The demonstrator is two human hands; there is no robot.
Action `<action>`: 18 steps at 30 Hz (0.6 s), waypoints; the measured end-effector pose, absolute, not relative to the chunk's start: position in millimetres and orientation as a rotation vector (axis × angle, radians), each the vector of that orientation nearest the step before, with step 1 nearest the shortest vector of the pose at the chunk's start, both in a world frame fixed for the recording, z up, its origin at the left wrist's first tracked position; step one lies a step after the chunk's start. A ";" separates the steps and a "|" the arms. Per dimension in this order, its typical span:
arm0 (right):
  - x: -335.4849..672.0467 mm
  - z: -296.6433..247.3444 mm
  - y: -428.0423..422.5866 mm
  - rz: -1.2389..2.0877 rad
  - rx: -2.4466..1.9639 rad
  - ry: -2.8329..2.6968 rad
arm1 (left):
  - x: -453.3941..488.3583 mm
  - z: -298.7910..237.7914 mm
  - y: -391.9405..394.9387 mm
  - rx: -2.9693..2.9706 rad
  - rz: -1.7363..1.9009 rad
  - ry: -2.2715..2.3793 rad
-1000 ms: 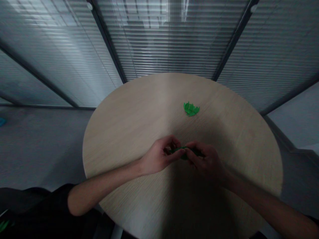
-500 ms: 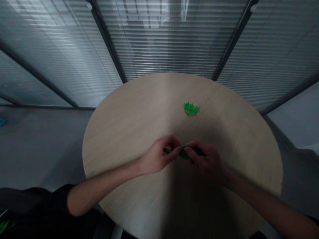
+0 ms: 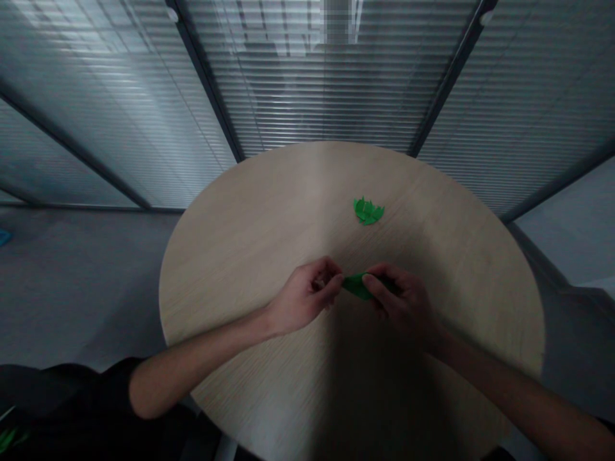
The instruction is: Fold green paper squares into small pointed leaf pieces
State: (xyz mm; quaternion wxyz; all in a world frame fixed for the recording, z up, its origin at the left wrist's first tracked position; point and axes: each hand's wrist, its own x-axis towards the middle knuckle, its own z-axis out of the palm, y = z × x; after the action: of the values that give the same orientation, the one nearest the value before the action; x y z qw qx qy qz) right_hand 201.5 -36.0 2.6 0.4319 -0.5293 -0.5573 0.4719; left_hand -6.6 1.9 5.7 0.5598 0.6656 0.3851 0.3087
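We look down past a glass partition with slatted grey blinds (image 3: pixel 327 83) onto a round table of pale wood grain (image 3: pixel 250 243), with a grey floor (image 3: pixel 72 301) around it. Towards the table's far side lies a small, jagged, bright green leaf-shaped cluster (image 3: pixel 368 211), well apart from our hands. The change is nearer us: our left hand (image 3: pixel 307 298) and right hand (image 3: pixel 401 301) have drawn slightly apart, and the bright green strip of paper or thin plastic (image 3: pixel 358 286) between them, bunched a moment ago, now shows a flatter, more open face. Our left fingers (image 3: pixel 331 276) are curled closed, pinching the strip's left end. Our right fingers (image 3: pixel 377 289) are closed over its right end, hiding that part. The strip stays between our hands, over the table's near half.
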 end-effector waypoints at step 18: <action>205.8 -5.1 -24.0 0.896 -1.449 -1.848 | -9.8 9.2 9.8 1.928 0.544 1.084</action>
State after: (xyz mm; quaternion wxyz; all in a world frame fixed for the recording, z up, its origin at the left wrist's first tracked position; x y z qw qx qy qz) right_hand 205.8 -24.0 -5.1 0.3089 -0.5482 -0.6994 0.3391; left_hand -9.8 9.8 9.2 0.4187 0.7687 0.4321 0.2168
